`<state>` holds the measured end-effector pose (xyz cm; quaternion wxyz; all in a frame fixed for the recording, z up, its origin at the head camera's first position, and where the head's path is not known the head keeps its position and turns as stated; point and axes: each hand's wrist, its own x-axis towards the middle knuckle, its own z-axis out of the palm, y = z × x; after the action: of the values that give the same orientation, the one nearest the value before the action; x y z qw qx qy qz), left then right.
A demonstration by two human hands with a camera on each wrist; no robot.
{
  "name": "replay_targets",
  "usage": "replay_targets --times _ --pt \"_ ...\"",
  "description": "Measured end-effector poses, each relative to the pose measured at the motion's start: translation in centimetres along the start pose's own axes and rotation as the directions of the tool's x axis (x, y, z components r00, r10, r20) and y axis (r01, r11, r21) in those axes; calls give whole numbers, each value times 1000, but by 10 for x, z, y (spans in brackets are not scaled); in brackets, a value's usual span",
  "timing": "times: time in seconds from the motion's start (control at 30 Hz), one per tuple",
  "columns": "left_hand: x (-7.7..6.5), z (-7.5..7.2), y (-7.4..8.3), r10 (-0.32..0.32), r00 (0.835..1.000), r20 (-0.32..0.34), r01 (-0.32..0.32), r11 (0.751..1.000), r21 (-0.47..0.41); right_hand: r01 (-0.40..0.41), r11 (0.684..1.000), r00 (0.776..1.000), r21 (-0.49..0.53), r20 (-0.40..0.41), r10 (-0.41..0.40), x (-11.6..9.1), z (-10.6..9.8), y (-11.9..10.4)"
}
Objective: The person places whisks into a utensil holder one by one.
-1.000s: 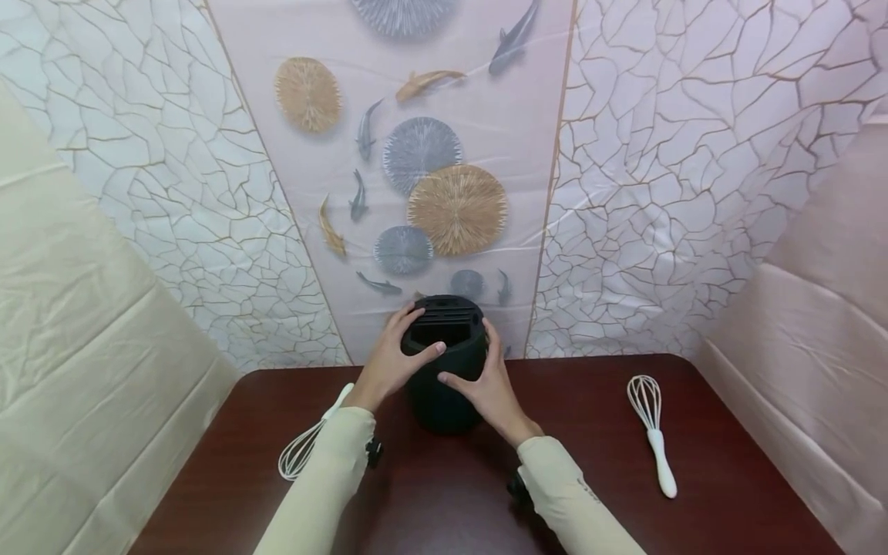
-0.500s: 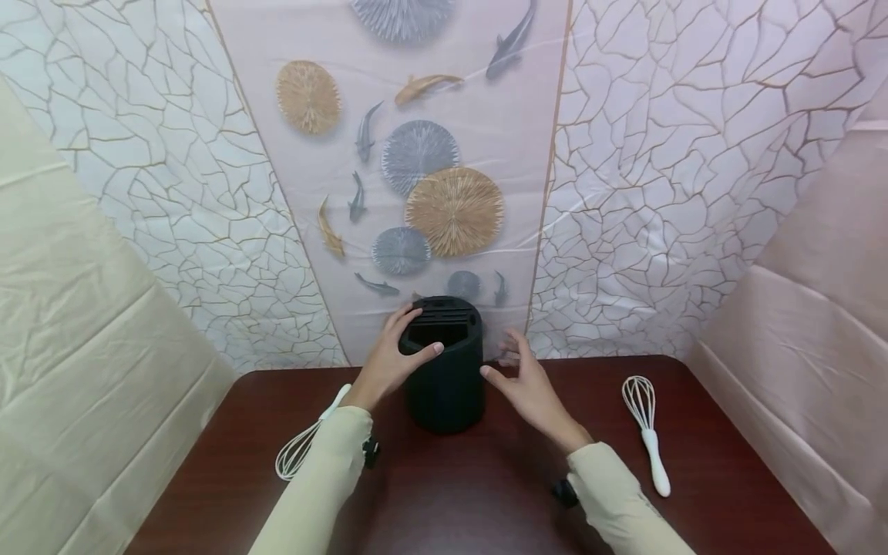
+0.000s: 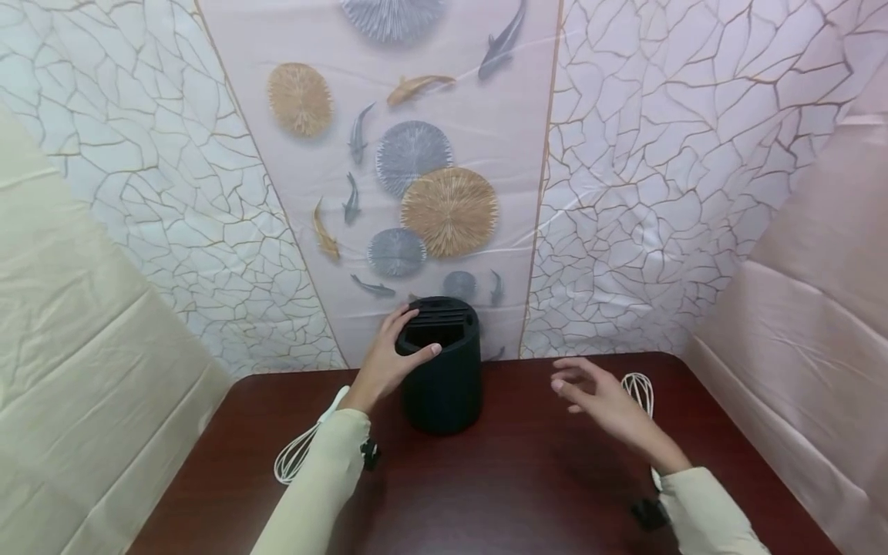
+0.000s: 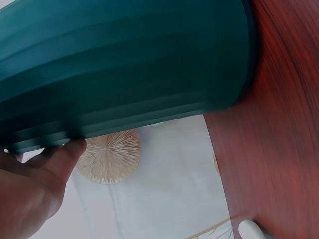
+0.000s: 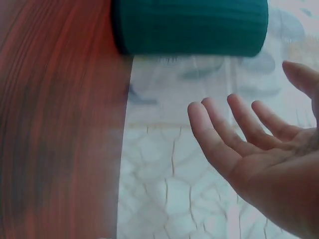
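A dark green round knife block (image 3: pixel 442 385) with a black slotted top and a wide opening stands upright at the back of the table. My left hand (image 3: pixel 390 356) holds it by the upper left side, thumb over the front rim and fingers behind; in the left wrist view the fingertips touch its ribbed wall (image 4: pixel 124 64). Off to the right my right hand (image 3: pixel 603 397) hovers over the table, its fingers loosely bent around nothing. Behind that hand lies a white whisk (image 3: pixel 640 389), its handle mostly covered by the hand and forearm.
Another white whisk (image 3: pixel 298 455) lies left of the block, partly under my left forearm. The dark red wooden table (image 3: pixel 444 493) ends at the back against a patterned cloth (image 3: pixel 610 231). Pale fabric panels (image 3: pixel 798 370) stand at both sides.
My right hand has let go of the knife block and moved right, towards the right whisk. The left hand stays on the block, which stands where it was.
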<state>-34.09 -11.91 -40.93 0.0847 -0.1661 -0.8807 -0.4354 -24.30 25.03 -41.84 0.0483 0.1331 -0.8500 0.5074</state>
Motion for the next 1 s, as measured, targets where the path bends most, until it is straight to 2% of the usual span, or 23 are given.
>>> replay_targets --times 0.07,0.23,0.37,0.5,0.73,1.0 --pt "1 1 0 3 1000 3 -3 1000 -11 -30 999 1000 27 4 30 -4 -13 6" --pt "2 1 1 -3 1000 1 3 999 -32 -117 992 993 -55 -8 116 -12 -46 30" --pt "2 -1 3 -15 1000 5 15 999 -42 -230 966 973 -114 -13 230 -18 -70 51" --pt "3 -3 4 -10 1000 -2 10 998 -61 -308 944 951 -121 -36 306 -20 -86 69" --pt "4 -1 3 -8 1000 -6 8 998 -57 -380 919 925 -103 -77 373 -27 -93 96" --pt "3 1 -1 -20 1000 -8 20 997 -70 -517 853 855 -65 -1 518 -30 -85 117"
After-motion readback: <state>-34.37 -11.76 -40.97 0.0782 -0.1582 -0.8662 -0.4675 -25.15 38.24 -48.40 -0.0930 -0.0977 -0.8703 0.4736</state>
